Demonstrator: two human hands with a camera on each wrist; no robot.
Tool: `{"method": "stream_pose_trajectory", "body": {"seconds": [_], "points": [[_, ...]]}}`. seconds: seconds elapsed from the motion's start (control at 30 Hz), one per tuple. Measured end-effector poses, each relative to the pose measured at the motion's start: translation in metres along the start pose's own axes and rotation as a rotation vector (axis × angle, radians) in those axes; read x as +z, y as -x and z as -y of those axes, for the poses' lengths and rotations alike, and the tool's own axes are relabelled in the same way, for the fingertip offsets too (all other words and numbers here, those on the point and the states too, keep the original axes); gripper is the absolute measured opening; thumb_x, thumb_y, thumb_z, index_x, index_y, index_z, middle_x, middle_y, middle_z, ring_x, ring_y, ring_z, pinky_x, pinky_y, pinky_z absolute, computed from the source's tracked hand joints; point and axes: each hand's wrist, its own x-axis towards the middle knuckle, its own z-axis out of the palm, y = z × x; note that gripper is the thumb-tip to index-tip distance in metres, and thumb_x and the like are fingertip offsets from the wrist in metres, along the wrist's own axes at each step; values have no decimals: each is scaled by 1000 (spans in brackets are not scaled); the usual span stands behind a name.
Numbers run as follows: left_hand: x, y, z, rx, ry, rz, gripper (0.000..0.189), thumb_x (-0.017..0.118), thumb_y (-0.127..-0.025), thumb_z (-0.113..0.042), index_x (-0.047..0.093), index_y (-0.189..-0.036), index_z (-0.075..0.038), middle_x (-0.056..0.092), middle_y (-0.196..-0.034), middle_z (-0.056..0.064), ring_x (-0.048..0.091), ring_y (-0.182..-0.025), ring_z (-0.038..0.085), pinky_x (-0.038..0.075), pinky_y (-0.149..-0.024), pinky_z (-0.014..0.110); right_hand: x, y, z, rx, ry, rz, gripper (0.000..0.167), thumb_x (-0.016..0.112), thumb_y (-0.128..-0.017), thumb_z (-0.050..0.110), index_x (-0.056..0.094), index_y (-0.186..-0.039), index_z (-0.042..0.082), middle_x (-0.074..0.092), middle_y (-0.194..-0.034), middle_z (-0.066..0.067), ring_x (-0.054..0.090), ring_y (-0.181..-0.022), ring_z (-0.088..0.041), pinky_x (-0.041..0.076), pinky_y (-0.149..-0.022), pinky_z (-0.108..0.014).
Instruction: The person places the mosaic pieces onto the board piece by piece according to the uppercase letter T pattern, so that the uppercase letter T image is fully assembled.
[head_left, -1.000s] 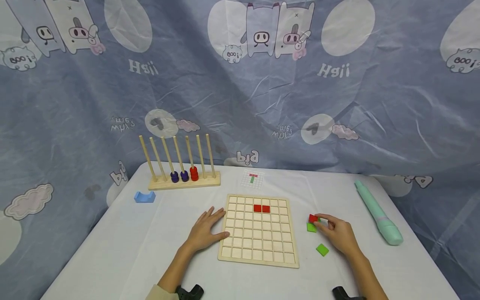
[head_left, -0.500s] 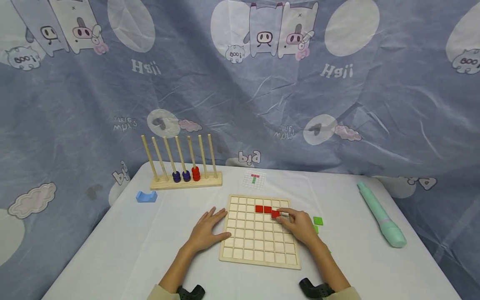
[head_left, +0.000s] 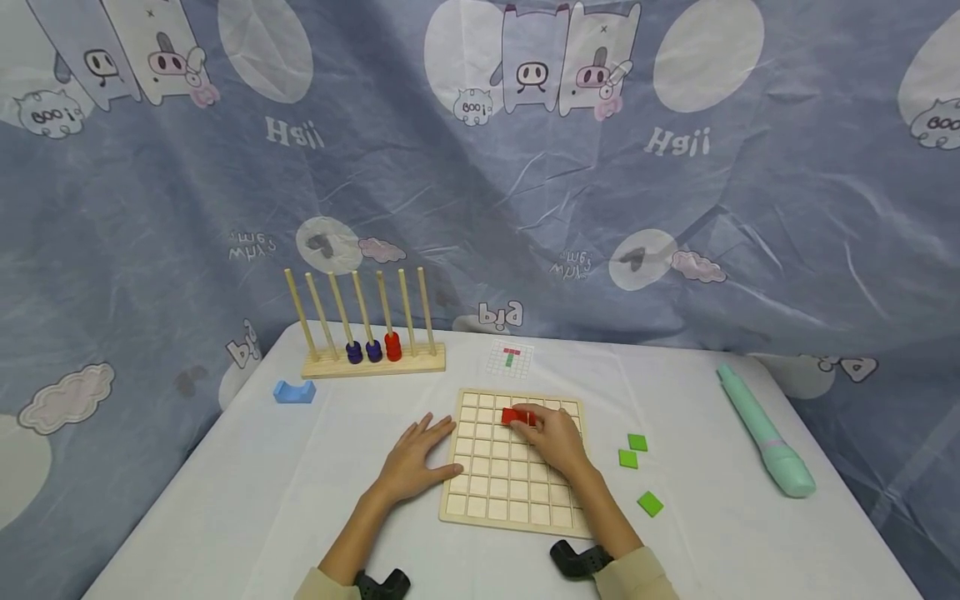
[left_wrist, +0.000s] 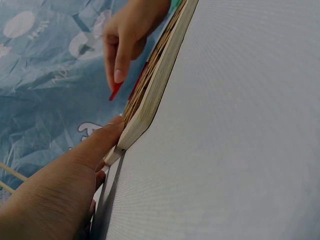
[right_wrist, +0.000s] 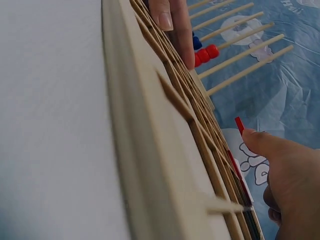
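The wooden grid board [head_left: 487, 500] lies in the middle of the white table. My right hand [head_left: 558, 442] is over its far rows and pinches a red square tile [head_left: 510, 416] between thumb and fingertips. Both wrist views show this red tile [left_wrist: 115, 91] tilted and raised off the board. Beneath the right hand, other red tiling [head_left: 532, 419] on the board is partly covered. My left hand [head_left: 411, 460] rests at the board's left edge with fingers spread, its thumb [left_wrist: 102, 142] touching the frame. Three green tiles [head_left: 637, 442] lie on the table right of the board.
A printed grid card [head_left: 510, 359] with a red and green T lies behind the board. At the back left stands a peg rack [head_left: 375, 364] with purple and red beads, a blue notched block [head_left: 294, 392] in front. A mint-green tapered object [head_left: 765, 433] lies at right.
My right hand picked up the red tile from beside the green ones and carried it left over the board, to the left end of the red row. The left hand stayed in place.
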Motion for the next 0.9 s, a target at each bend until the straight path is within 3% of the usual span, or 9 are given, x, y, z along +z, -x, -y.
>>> {"method": "stream_pose_trajectory", "body": {"seconds": [0.1, 0.2, 0.4, 0.6, 0.9], "points": [[0, 0, 0, -4, 0, 6, 78, 59, -78, -62, 44, -139, -16, 39, -143, -2, 20, -137, 24, 14, -111, 45, 6, -5, 1, 4, 13, 1, 31, 70, -82, 34, 70, -107, 17, 31, -45, 12, 23, -41, -4, 28, -43, -25], [-1, 0, 0, -4, 1, 10, 78, 60, -78, -61, 44, -139, -16, 39, -143, -1, 20, -137, 24, 14, -111, 46, 11, -8, 2, 18, 34, 11, 31, 69, -83, 35, 70, -108, 17, 33, -45, 10, 24, -41, -5, 29, -49, -23], [-2, -1, 0, 1, -2, 14, 77, 61, -78, -60, 43, -139, -15, 38, -144, -2, 20, -137, 25, 15, -110, 45, 13, -11, 3, 50, 54, 38, 32, 68, -83, 35, 70, -109, 17, 33, -44, 9, 26, -41, -7, 36, -65, -32], [-3, -2, -1, -13, -1, 14, 78, 61, -78, -60, 43, -139, -16, 38, -144, -3, 19, -138, 23, 13, -111, 45, 14, -12, 0, 47, 46, 59, 31, 69, -82, 33, 70, -109, 17, 34, -44, 9, 24, -41, -7, 29, -47, -25], [-2, -1, -1, -20, 3, 11, 77, 61, -78, -60, 44, -139, -16, 39, -144, -2, 20, -137, 24, 14, -111, 45, 15, -13, 0, 69, 75, 78, 31, 69, -82, 34, 70, -108, 17, 34, -44, 9, 25, -43, -8, 26, -47, -26]]}}
